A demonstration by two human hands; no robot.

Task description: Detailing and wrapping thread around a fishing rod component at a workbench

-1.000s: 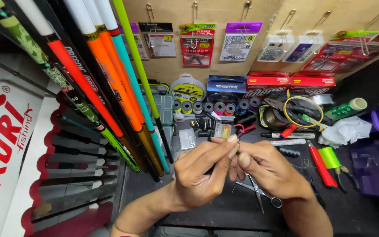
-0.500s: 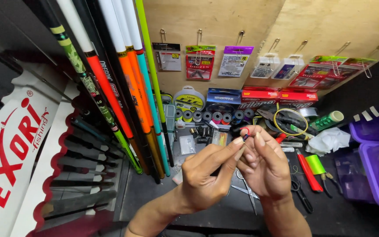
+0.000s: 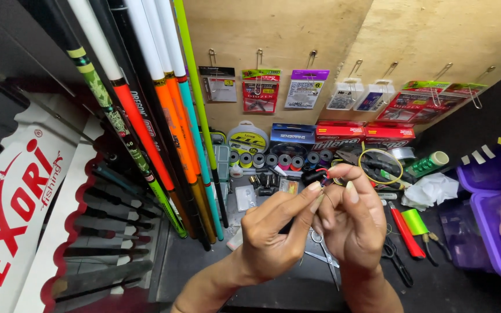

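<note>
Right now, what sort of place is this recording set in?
Likely a fishing tackle workbench or shop corner. Colourful fishing rods lean at the left, small packets hang on hooks on a plywood wall, and line spools sit behind both hands.

The left hand (image 3: 273,232) and right hand (image 3: 352,223) meet fingertip to fingertip above the dark worktop (image 3: 250,290). Metal scissors (image 3: 326,258) lie beneath them. Left of the hands lean the long fishing rods (image 3: 163,116). Behind the hands runs a row of small line spools (image 3: 279,160), with flat cardboard boxes (image 3: 337,134) behind that and hanging hook packets (image 3: 259,90) on the plywood wall (image 3: 331,35) above. Purple plastic bins (image 3: 497,197) stand at the right.
</note>
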